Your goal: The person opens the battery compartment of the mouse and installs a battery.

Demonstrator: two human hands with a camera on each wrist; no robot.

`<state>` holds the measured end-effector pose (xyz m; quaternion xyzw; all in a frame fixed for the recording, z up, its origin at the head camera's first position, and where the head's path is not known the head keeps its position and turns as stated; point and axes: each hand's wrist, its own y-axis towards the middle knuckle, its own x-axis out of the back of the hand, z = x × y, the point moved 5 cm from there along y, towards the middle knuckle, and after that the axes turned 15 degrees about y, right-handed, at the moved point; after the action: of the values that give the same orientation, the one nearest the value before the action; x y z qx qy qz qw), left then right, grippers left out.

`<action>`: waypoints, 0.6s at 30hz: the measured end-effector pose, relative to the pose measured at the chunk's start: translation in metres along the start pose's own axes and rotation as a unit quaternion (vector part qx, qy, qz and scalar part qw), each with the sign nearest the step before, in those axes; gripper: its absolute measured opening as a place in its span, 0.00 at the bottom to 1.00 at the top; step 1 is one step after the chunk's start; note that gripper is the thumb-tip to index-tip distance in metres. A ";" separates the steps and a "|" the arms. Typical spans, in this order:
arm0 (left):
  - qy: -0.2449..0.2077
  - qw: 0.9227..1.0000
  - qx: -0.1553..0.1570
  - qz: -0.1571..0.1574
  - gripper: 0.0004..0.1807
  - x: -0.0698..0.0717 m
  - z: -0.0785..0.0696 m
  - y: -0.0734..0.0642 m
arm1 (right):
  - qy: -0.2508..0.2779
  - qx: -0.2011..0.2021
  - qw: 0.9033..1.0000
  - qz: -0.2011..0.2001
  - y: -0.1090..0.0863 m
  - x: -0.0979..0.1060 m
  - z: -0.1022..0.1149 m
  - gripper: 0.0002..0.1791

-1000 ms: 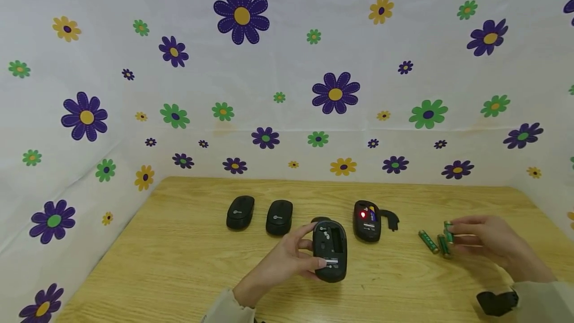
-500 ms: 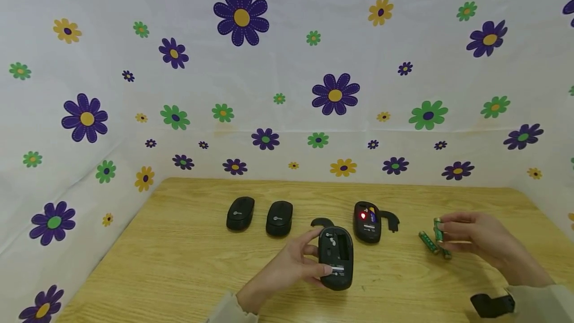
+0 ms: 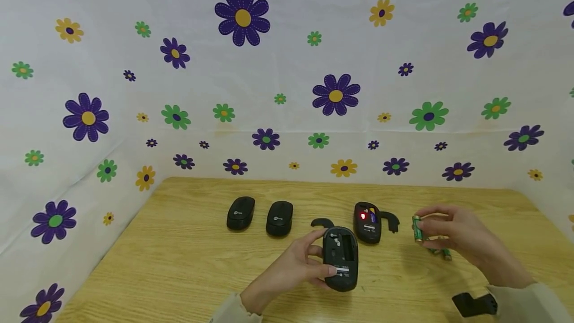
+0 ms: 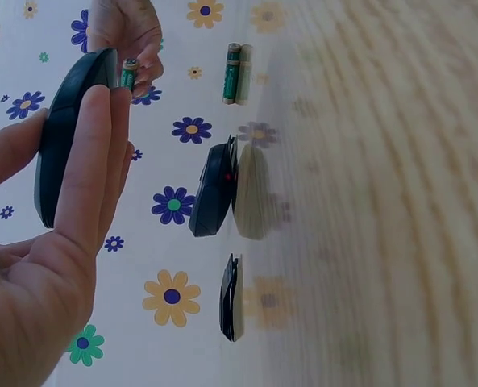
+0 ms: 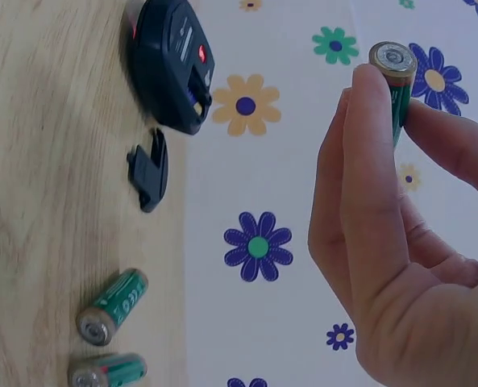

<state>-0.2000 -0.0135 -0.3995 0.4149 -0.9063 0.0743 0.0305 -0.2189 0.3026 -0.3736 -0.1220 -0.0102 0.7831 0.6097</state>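
Wireless mouse (image 3: 341, 260) w/ underside to the head cam, held up off the worktop (image 3: 179, 248); uncovered batt slot (image 3: 348, 248) approx 1 o'c on its underside. L hand (image 3: 298, 265) grips it from 9 o'c, thumb on the underside, fingers round the side; spread only as wide as the mouse.

Green cyl. batt (image 3: 417, 229) at approx 2 o'c of the held mouse, well apart from it, roughly upright in the air. R hand (image 3: 453, 231) pinches it btwn thumb & fingers, gap narrow, just the batt's thickness.

Loose batts (image 5: 114, 306), 2 pcs, also green, lie near each other on the worktop at approx 3 o'c of the held mouse; partly hidden behind R hand in head view, clear in R wrist view.

Black cover (image 3: 322, 223) on the worktop at 11 o'c of the held mouse. Belly-up mouse (image 3: 367, 223) at 1 o'c, red light lit, blue/yellow batt (image 3: 372, 215) in its slot; second cover (image 3: 390, 221) just beside it at 3 o'c. Two right-way-up black mice (image 3: 279, 218) at approx 10 o'c, side by side, apart.

Flowered cloth (image 3: 278, 64) at 12 o'c, behind everything.
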 end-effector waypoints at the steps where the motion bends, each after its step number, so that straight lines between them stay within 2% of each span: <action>1: 0.003 1.000 0.001 0.001 0.43 -0.001 0.000 0.000 | 0.003 0.003 1.000 0.003 0.000 -0.002 0.001 0.10; 5: 0.011 1.000 0.006 0.004 0.44 -0.003 -0.002 0.001 | 0.009 0.010 1.000 0.003 0.002 -0.010 0.001 0.09; 12: 0.002 1.000 0.005 0.008 0.44 -0.005 -0.003 0.003 | -0.014 0.018 1.000 -0.005 0.004 -0.028 0.002 0.06; 18: 0.004 1.000 0.004 0.003 0.44 -0.006 -0.005 0.004 | -0.011 0.032 0.999 0.009 0.007 -0.043 0.004 0.05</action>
<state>-0.1988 -0.0058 -0.3954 0.4121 -0.9070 0.0797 0.0325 -0.2162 0.2598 -0.3629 -0.0939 0.0090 0.7896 0.6063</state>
